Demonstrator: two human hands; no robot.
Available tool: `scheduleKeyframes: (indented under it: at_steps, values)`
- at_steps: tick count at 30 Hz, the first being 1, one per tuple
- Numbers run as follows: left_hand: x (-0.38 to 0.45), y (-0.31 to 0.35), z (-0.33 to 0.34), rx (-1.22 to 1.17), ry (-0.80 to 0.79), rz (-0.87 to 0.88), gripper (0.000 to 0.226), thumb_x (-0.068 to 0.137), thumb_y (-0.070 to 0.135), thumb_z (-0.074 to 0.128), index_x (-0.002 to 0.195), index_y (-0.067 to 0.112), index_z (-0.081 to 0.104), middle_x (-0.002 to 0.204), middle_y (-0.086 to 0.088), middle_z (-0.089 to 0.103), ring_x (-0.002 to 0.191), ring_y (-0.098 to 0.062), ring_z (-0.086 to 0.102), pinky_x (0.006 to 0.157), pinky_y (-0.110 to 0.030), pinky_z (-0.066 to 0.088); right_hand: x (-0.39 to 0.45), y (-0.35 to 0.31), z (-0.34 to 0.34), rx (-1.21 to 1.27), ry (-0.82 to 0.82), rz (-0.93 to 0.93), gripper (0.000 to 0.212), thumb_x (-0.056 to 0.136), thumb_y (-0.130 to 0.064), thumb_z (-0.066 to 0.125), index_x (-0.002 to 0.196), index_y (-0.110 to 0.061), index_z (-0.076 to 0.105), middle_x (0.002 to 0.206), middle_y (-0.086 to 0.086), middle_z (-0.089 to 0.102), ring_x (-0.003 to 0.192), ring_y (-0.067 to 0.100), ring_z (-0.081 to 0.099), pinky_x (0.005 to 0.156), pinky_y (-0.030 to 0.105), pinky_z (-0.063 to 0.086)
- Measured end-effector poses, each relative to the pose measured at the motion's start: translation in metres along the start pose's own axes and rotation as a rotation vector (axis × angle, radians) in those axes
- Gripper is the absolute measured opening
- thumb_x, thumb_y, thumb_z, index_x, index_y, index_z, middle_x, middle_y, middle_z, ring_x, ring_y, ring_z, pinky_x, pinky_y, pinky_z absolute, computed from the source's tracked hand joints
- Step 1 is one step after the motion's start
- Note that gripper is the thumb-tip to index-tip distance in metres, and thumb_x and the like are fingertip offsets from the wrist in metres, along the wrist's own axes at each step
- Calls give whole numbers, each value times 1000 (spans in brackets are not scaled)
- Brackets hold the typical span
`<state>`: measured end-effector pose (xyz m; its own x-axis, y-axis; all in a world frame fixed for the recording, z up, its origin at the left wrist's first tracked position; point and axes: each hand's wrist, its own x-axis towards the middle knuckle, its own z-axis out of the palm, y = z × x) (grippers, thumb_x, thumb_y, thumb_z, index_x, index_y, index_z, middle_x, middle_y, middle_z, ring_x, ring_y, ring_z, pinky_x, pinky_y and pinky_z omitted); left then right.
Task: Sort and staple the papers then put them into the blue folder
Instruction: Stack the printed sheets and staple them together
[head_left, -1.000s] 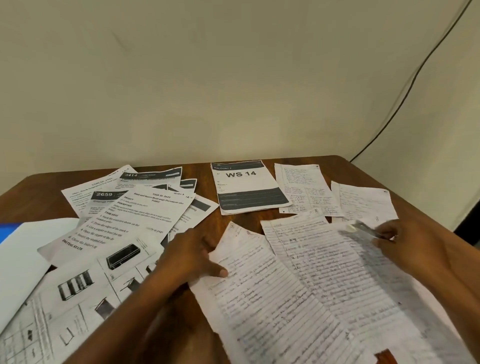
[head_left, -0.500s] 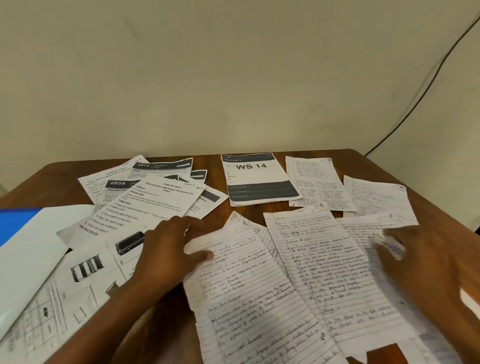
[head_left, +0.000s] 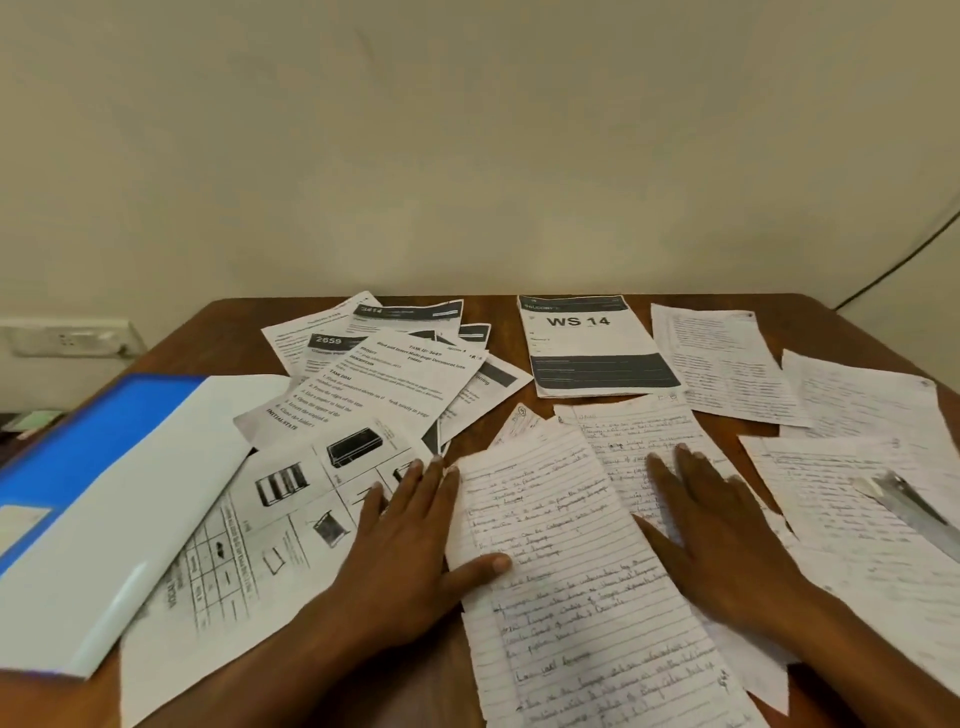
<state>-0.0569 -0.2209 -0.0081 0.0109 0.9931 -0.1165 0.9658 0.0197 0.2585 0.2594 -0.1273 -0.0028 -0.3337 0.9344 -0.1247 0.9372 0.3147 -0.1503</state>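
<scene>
Two hands lie on the papers at the near edge of the wooden counter (head_left: 852, 332). The left hand (head_left: 410, 540) rests flat with fingers straight, its thumb pressing the left edge of a lined handwritten sheet (head_left: 566, 582), its fingers spread over a printed sheet with pictures (head_left: 270, 525). The right hand (head_left: 722, 535) is also flat and open, palm down on a second handwritten sheet (head_left: 634, 441) that lies partly under the first.

About six handwritten sheets can be counted on the right half, overlapping so that an exact count is uncertain; two of them (head_left: 722, 358) sit apart toward the far edge. A stapler (head_left: 909, 504), silver and blurred, lies on the handwritten sheets at the right, well apart from both hands. One printed page marked "WS 14" (head_left: 592, 343) lies at the far middle. Left of it fans a loose pile of printed sheets (head_left: 395, 374), roughly six, overlapping.

The blue folder (head_left: 93, 467) lies at the left edge, its white flap covering a corner of the pictured sheet. A wall socket (head_left: 67, 338) sits behind.
</scene>
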Motion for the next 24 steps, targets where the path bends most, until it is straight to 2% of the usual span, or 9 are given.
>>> scheduleKeyframes:
  at_steps: [3, 5, 7, 8, 12, 15, 20, 22, 24]
  values:
    - [5, -9, -3, -11, -6, -2, 129, 60, 109, -1, 163, 34, -20, 169, 12, -26, 157, -11, -24, 129, -51, -12, 6, -10, -3, -55, -27, -7, 111, 71, -90, -12, 164, -30, -14, 171, 3, -21, 161, 24, -11, 131, 46, 2]
    - [3, -13, -6, -5, -15, -6, 127, 61, 109, 4, 163, 37, -18, 170, 12, -24, 158, -11, -23, 130, -52, -11, 13, -14, -15, -21, 30, -23, 107, 79, -95, 3, 164, -31, 18, 172, 3, 16, 157, 27, 24, 126, 48, 25]
    - [1, -16, -8, -23, -5, -16, 128, 61, 109, 6, 163, 37, -18, 170, 13, -23, 159, -11, -20, 130, -51, -8, 22, -20, -31, 69, 198, -50, 96, 82, -95, 18, 139, -29, 59, 142, -1, 64, 125, 21, 60, 105, 45, 49]
    - [1, -15, -7, -34, 9, -21, 129, 61, 109, 7, 164, 35, -17, 171, 12, -22, 159, -11, -18, 131, -51, -7, 24, -23, -39, 145, 267, -45, 91, 85, -92, 23, 127, -25, 68, 126, -1, 72, 110, 18, 66, 98, 43, 52]
    - [-4, -15, -5, -87, 51, -51, 125, 71, 104, 16, 167, 29, -10, 174, 7, -14, 160, -11, -14, 131, -48, -7, 32, -58, -51, 460, 140, 19, 61, 85, -70, 64, 125, -25, 65, 97, -11, 72, 87, 7, 67, 82, 31, 53]
    - [-7, -12, -12, -232, 66, -22, 108, 82, 91, 36, 166, 35, -2, 175, 10, -5, 161, -14, -8, 132, -50, -2, 40, -74, -36, 504, 92, 19, 67, 74, -48, 90, 130, -26, 61, 84, -11, 69, 78, 5, 65, 71, 27, 52]
    - [-5, -33, -19, -331, 121, -41, 110, 75, 95, 51, 164, 43, 13, 173, 15, 14, 159, -14, 17, 127, -51, 27, 52, -59, -33, 474, 159, 69, 60, 73, -24, 95, 124, -27, 64, 78, -10, 68, 72, 5, 63, 61, 25, 45]
    - [-7, -46, -21, -254, 194, -107, 115, 70, 100, 45, 163, 40, 15, 174, 12, 16, 159, -16, 17, 128, -52, 23, 54, -41, -40, 441, 197, 102, 55, 73, -22, 95, 118, -28, 65, 75, -9, 67, 71, 7, 62, 60, 27, 43]
    - [-11, -54, -21, -94, 184, -180, 124, 66, 106, 21, 166, 34, 6, 176, 5, 3, 162, -21, 2, 130, -57, 7, 53, -17, -49, 384, 217, 150, 51, 74, -19, 94, 114, -29, 63, 74, -8, 67, 71, 10, 61, 65, 32, 47]
